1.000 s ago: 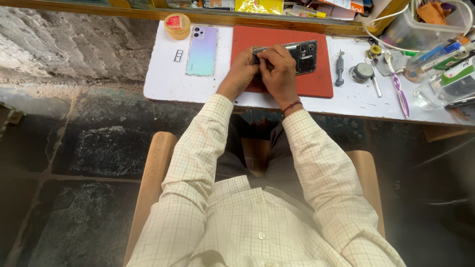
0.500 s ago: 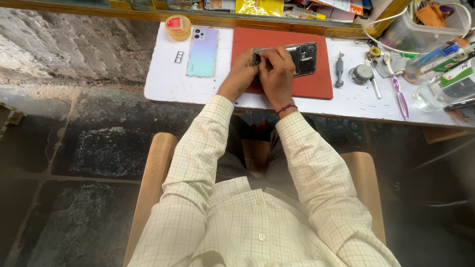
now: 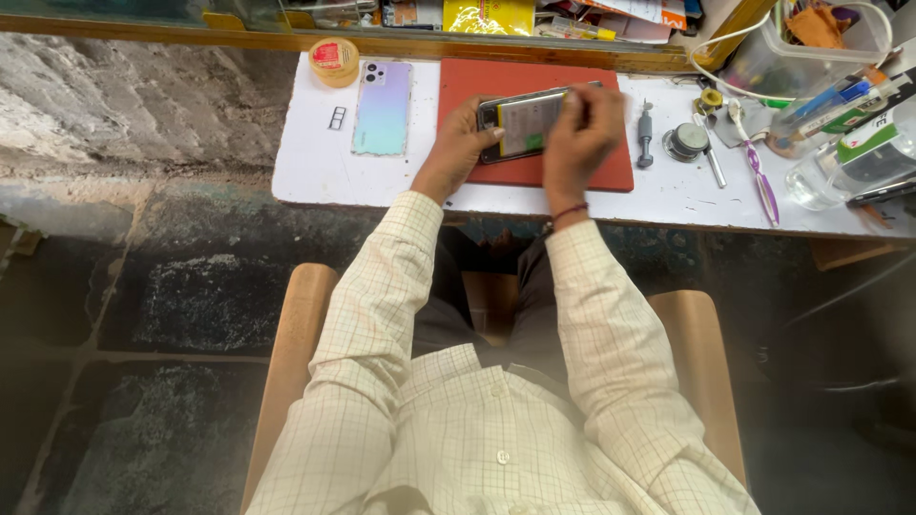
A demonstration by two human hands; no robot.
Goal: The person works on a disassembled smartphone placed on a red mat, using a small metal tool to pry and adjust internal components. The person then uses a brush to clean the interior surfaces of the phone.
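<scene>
An opened phone [image 3: 523, 122] with its insides showing lies on a red mat [image 3: 477, 81] on the white table [image 3: 315, 162]. My left hand [image 3: 456, 143] grips the phone's left end. My right hand [image 3: 578, 133] rests over the phone's right end, fingers pinched together at its upper edge; I cannot tell if a small tool is between them. A pastel phone back cover [image 3: 382, 107] lies to the left of the mat, with a small camera frame piece [image 3: 337, 117] beside it.
A round tin [image 3: 335, 59] sits at the table's back left. Right of the mat lie a screwdriver [image 3: 645, 133], a round metal part [image 3: 685, 141], a purple toothbrush [image 3: 756, 164] and a clear bottle [image 3: 840, 167]. A plastic tub [image 3: 811, 43] holds clutter behind.
My right hand has shifted to the right end of the phone, uncovering its middle. My left hand stays on the left end.
</scene>
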